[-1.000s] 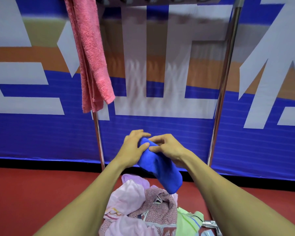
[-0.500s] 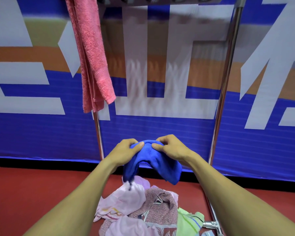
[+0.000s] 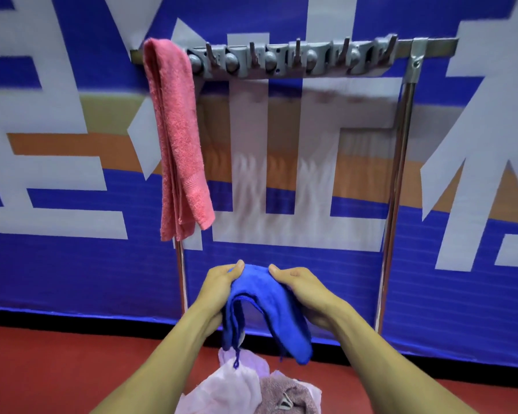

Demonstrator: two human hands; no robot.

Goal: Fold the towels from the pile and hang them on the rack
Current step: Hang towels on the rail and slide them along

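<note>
A small blue towel (image 3: 260,306) hangs folded over between my hands, its two ends drooping down. My left hand (image 3: 219,286) grips its left side and my right hand (image 3: 302,289) grips its right side, both at chest height in front of the rack. The metal rack (image 3: 293,59) has a grey top bar with several hooks, carried on two chrome posts. A folded pink towel (image 3: 180,138) hangs over the bar's left end. The pile of towels (image 3: 251,389), pale lilac and mauve, lies on the floor below my hands.
A blue, white and orange banner wall (image 3: 461,249) stands right behind the rack. The floor (image 3: 57,363) is red. The right chrome post (image 3: 396,204) rises just right of my right hand; the left post (image 3: 181,273) runs down below the pink towel.
My view has tilted up, so the rack's top bar and hooks now show. The blue towel has spread wider between my hands and its ends hang lower.
</note>
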